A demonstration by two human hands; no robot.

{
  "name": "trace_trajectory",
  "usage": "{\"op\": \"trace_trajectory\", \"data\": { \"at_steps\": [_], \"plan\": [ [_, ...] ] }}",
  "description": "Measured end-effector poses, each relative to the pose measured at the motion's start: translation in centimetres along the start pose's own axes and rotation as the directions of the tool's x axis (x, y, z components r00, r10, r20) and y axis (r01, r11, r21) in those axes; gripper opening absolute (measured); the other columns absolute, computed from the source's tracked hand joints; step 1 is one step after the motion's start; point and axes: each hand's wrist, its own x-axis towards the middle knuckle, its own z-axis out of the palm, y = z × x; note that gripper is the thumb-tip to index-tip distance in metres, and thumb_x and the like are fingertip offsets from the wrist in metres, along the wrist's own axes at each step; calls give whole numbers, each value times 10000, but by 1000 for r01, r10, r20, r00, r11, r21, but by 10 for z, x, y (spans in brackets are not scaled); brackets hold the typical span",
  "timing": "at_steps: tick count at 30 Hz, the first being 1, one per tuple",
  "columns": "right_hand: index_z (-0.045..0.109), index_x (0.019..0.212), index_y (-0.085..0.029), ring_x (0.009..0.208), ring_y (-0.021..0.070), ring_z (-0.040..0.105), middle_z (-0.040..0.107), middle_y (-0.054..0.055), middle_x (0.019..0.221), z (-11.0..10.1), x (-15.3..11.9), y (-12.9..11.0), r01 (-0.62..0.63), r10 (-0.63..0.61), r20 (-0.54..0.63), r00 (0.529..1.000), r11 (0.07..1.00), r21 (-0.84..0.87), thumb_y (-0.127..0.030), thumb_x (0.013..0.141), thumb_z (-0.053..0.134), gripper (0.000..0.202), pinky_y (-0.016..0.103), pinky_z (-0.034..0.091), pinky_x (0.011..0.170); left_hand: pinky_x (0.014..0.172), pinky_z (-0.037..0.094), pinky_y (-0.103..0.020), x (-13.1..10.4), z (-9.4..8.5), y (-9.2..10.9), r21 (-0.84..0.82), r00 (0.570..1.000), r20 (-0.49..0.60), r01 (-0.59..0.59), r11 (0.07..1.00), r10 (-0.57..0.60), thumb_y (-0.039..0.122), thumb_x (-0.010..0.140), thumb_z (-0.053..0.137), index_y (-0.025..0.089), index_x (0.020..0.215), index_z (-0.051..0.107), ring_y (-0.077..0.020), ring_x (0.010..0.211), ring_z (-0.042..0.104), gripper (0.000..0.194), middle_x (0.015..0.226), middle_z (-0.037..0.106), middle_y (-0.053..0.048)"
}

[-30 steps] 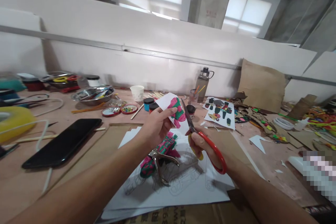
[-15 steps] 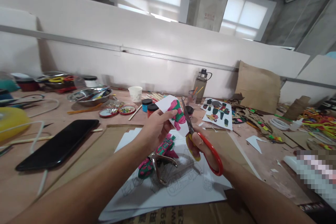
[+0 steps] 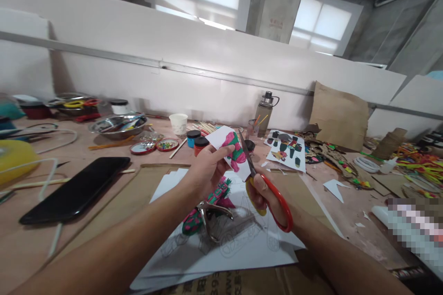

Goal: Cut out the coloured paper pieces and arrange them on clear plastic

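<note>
Between the thumb and fingers of my left hand (image 3: pixel 209 166) is a piece of white paper (image 3: pixel 237 154) painted with a pink and green shape. My right hand (image 3: pixel 265 193) is closed round the red and yellow handles of a pair of scissors (image 3: pixel 249 159), whose blades lie at the right edge of that paper. Below my hands, a metal hole punch (image 3: pixel 207 216) rests on pink and green painted cut-outs (image 3: pixel 194 221). Beneath them is a stack of white sheets (image 3: pixel 256 251) with pencil drawings.
A black phone (image 3: pixel 76 191) lies at left. Behind are a metal bowl (image 3: pixel 117 126), paint jars (image 3: pixel 194 138), a paper cup (image 3: pixel 179 124) and a bottle (image 3: pixel 265 113). A painted sheet (image 3: pixel 287 150), paper scraps (image 3: pixel 335 189) and a cardboard piece (image 3: pixel 339 115) are at right.
Hardly anything differs. The scissor blades sit slightly differently at the paper's right edge, and the view has shifted a little. Both hands keep their hold.
</note>
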Motion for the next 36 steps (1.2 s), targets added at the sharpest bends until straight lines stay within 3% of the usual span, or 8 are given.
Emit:
{"op": "trace_trajectory", "data": {
  "at_steps": [18,26,36],
  "plan": [
    [493,927,-219,462,87,335,386,-54,615,1,-2,-1,-68,68,7,998,998,10,-810,789,517,607,210,263,412,415,449,-190,-1,2,1,-5,1000,-21,11,1000,-11,102,651,790,142,718,658,-82,430,549,153,596,653,18],
    [449,913,-236,441,80,289,331,-73,596,2,-3,-3,-72,73,-7,997,997,18,-812,778,532,597,206,226,399,415,419,-170,-3,5,2,-2,997,-70,31,1000,-31,86,668,774,146,703,638,-73,431,536,153,558,631,25],
    [427,900,-233,447,84,314,331,-71,602,4,-2,-1,-33,31,-25,999,998,-56,-825,805,468,601,211,259,406,419,443,-176,-3,5,2,-1,999,-35,20,1000,-20,91,688,758,142,695,647,-79,436,544,122,568,644,13]
  ]
}}
